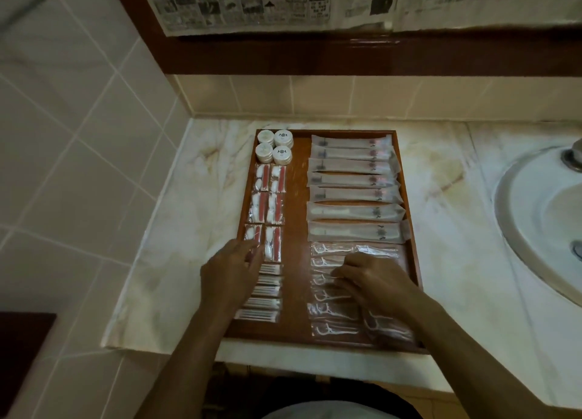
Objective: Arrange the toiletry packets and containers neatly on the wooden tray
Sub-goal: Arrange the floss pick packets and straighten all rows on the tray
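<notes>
Head view, right grip [365, 280] on floss packets [333, 311], wooden tray [299, 229]

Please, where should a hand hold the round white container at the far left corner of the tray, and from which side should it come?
Judging by its pose, grip the far-left round container by its curved side wall, coming from above. It stands upright, and is packed close against three other round containers and the wooden tray rim, so a sideways approach looks blocked. Pinching across the diagonal seems safest.

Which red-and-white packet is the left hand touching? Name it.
The nearest packet in the left column: the left hand has its fingertips on it. The five other red-and-white packets lie untouched.
</notes>
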